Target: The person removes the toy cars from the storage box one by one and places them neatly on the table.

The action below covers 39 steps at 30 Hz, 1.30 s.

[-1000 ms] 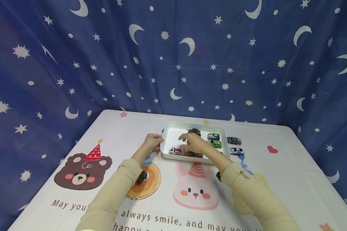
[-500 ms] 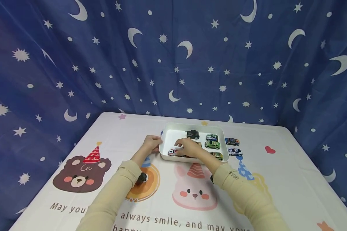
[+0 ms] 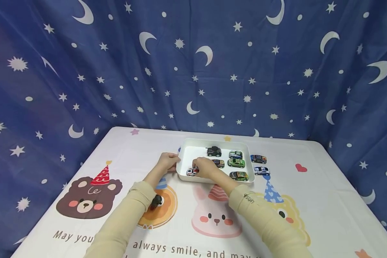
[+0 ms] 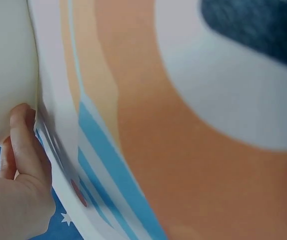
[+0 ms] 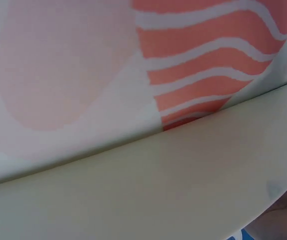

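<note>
A white tray [image 3: 191, 152] holds several toy cars. At its left end my left hand [image 3: 168, 161] grips the wall; in the left wrist view the fingers [image 4: 24, 142] curl onto the tray's pale side [image 4: 8, 55]. My right hand [image 3: 207, 167] reaches into the front of the tray, its fingers curled down onto a white-and-red toy car [image 3: 191, 172] and covering part of it. The right wrist view shows mostly the tray's outer wall [image 5: 173, 180], with a bit of the hand [image 5: 278, 220] behind it.
Inside the tray stand a black tank-like toy [image 3: 214, 151], a brown car [image 3: 218, 163], a blue-and-white car [image 3: 235, 154], a green car [image 3: 236, 163] and a dark green car [image 3: 239, 176]. Right of it, a dark blue car [image 3: 258, 159] and a white car [image 3: 262, 171] sit on the printed tablecloth [image 3: 325, 200].
My right hand has moved left and down within the tray, its fingers closing onto the white-and-red toy car. The left hand has kept its grip on the tray. The head view has shifted slightly.
</note>
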Each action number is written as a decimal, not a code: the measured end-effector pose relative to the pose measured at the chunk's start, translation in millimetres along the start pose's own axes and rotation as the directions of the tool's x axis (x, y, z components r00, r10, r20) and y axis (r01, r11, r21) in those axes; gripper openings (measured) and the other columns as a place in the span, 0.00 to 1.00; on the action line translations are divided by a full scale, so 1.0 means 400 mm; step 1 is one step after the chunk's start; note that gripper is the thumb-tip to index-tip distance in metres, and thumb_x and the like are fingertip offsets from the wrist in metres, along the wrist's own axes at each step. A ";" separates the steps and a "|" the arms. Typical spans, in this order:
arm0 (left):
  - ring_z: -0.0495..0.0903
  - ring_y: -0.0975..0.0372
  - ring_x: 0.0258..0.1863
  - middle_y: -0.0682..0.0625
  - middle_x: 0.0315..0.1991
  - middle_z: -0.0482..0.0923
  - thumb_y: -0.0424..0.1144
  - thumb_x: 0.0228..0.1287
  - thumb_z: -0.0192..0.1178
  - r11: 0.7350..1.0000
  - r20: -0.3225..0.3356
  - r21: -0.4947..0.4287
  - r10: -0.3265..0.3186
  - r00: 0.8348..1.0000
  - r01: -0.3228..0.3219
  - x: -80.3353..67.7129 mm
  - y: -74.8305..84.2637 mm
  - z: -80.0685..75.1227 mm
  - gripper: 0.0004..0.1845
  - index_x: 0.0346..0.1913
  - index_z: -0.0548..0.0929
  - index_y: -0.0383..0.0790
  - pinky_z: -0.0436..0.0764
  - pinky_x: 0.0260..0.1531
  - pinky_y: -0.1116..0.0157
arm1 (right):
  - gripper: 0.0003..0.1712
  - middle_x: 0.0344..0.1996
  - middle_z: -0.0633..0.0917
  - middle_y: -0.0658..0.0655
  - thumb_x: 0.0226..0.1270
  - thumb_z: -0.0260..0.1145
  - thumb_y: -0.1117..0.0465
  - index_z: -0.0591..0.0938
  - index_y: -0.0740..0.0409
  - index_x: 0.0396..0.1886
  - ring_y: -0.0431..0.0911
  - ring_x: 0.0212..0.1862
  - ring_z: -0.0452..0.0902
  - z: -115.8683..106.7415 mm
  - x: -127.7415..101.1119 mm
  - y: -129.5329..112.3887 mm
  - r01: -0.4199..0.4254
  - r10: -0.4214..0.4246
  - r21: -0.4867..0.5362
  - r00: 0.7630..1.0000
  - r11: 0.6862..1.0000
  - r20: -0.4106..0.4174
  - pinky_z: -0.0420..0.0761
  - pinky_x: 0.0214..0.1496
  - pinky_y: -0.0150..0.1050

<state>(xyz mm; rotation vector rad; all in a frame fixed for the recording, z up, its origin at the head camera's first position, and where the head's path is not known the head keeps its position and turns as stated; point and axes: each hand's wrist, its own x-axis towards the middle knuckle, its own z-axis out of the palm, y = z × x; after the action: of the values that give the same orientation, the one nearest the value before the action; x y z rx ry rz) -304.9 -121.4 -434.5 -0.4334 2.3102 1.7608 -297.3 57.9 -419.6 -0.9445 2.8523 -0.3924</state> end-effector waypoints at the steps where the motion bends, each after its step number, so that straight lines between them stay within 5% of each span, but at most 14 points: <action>1: 0.78 0.68 0.24 0.37 0.47 0.81 0.32 0.61 0.57 1.000 -0.003 0.000 -0.003 1.000 0.003 0.000 -0.001 0.000 0.19 0.55 0.78 0.31 0.85 0.27 0.72 | 0.14 0.28 0.83 0.55 0.46 0.75 0.66 0.82 0.62 0.35 0.45 0.32 0.73 0.001 0.001 -0.003 0.002 -0.002 -0.008 1.000 1.000 -0.002 0.79 0.39 0.39; 20: 0.79 0.68 0.23 0.36 0.45 0.82 0.31 0.60 0.56 1.000 0.014 -0.002 0.012 1.000 -0.012 -0.005 -0.011 -0.024 0.19 0.55 0.77 0.29 0.85 0.26 0.71 | 0.10 0.27 0.82 0.54 0.46 0.75 0.68 0.81 0.62 0.28 0.43 0.30 0.71 0.013 0.019 -0.033 -0.003 0.003 0.007 1.000 1.000 0.008 0.79 0.37 0.37; 39: 0.81 0.64 0.28 0.37 0.46 0.81 0.30 0.60 0.57 0.999 0.026 -0.029 -0.024 0.999 0.024 0.010 0.004 -0.001 0.18 0.54 0.78 0.30 0.87 0.33 0.67 | 0.17 0.28 0.80 0.55 0.46 0.76 0.63 0.82 0.64 0.36 0.42 0.31 0.69 -0.004 0.002 -0.006 0.044 -0.034 0.146 0.997 0.988 -0.069 0.75 0.35 0.33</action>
<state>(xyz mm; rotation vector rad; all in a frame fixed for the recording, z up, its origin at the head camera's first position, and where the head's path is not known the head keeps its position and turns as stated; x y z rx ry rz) -309.2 -121.9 -434.1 -0.4391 2.2552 1.7808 -296.9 56.1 -417.5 -0.9781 2.8195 -0.6402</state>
